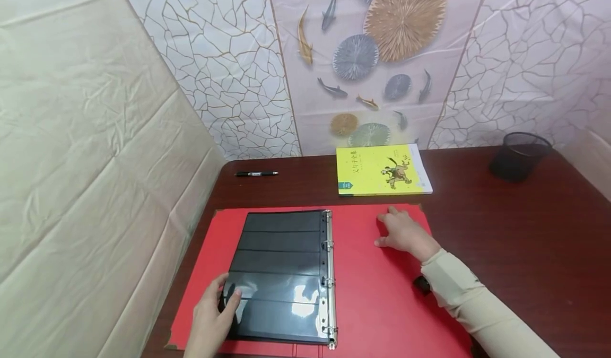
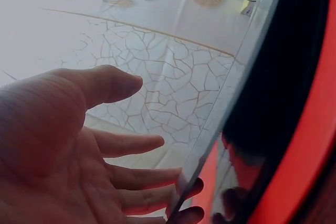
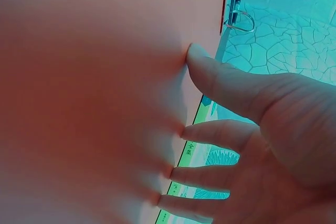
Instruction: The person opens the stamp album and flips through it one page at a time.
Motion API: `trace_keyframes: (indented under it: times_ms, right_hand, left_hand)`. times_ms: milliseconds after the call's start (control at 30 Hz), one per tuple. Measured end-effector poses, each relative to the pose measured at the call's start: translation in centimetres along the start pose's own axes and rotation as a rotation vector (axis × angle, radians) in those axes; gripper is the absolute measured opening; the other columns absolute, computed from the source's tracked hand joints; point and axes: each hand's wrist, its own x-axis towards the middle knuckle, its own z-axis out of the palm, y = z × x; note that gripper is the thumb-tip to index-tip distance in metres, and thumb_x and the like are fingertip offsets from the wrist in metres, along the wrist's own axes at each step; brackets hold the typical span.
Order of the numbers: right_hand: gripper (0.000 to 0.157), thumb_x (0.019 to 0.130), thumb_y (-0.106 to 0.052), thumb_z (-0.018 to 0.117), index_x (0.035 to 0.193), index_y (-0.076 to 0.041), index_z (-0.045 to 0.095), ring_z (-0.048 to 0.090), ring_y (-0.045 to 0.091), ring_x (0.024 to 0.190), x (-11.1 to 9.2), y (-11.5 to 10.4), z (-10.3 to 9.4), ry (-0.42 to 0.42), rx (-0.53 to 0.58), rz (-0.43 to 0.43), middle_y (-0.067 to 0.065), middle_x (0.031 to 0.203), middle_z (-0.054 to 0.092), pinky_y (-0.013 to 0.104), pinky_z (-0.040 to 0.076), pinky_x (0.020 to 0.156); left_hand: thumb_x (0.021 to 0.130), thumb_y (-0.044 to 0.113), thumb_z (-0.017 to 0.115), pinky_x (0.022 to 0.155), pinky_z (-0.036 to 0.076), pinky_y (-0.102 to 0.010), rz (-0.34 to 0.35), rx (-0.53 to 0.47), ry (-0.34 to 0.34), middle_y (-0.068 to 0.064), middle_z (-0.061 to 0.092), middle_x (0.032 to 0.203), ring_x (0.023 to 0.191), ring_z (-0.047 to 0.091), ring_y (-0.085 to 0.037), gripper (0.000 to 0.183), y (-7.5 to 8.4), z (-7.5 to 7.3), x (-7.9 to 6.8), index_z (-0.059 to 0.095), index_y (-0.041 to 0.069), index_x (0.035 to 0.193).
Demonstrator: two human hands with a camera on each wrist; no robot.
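A red ring binder (image 1: 363, 294) lies spread open on the table. Black pocket sheets (image 1: 281, 262) sit on its left side, held by a silver ring mechanism (image 1: 329, 273). My left hand (image 1: 215, 310) is at the lower left edge of these sheets. In the left wrist view its thumb stands apart from the sheet, while the lower fingertips (image 2: 194, 187) reach the sheet's edge. My right hand (image 1: 406, 233) rests its spread fingertips on the bare right side of the red binder; the right wrist view shows thumb and fingers nearly straight against that surface, with nothing held.
A yellow book (image 1: 367, 167) lies behind the binder, and a black pen (image 1: 256, 173) lies at the back left. At the back right stands a black mesh holder (image 1: 517, 159). A small black object (image 1: 422, 285) shows beside the right sleeve. Fabric walls border the table.
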Motion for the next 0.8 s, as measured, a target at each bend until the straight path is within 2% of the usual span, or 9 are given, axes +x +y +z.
trace_keyframes:
  times_ms: [300,533,667,800]
  right_hand:
    - [0.074,0.081,-0.020,0.086,0.139,0.010,0.052,0.033,0.059,0.132,-0.2,0.3,-0.1,-0.007,0.006,0.016,0.041,0.147,0.033,0.062,0.048,0.096]
    - [0.076,0.080,-0.020,0.087,0.140,0.012,0.050,0.033,0.060,0.132,-0.2,0.7,0.0,0.008,0.015,0.012,0.041,0.147,0.033,0.063,0.047,0.096]
    - [0.079,0.080,-0.021,0.087,0.139,0.014,0.048,0.034,0.061,0.130,-0.4,1.0,-0.2,0.021,0.022,-0.007,0.042,0.145,0.034,0.065,0.046,0.096]
    - [0.078,0.084,-0.024,0.083,0.140,0.015,0.046,0.036,0.060,0.131,-0.9,1.4,-0.7,0.067,0.038,-0.052,0.042,0.143,0.038,0.068,0.040,0.101]
  left_hand:
    - [0.102,0.031,0.062,0.100,0.043,-0.064,0.024,0.048,-0.058,-0.029,0.053,0.141,0.132,0.046,-0.047,0.056,-0.5,0.8,0.5,0.050,-0.007,0.142]
    - [0.101,0.033,0.062,0.098,0.044,-0.063,0.020,0.054,-0.083,-0.027,0.056,0.138,0.130,0.049,-0.047,0.057,-0.4,0.9,0.6,0.052,-0.008,0.140]
    - [0.101,0.033,0.062,0.098,0.045,-0.063,0.017,0.059,-0.093,-0.026,0.056,0.138,0.130,0.049,-0.047,0.057,-0.2,0.9,0.9,0.052,-0.008,0.140]
    - [0.101,0.030,0.063,0.099,0.044,-0.062,0.053,0.065,-0.098,-0.026,0.056,0.139,0.130,0.049,-0.046,0.056,0.2,0.8,1.4,0.052,-0.008,0.140]
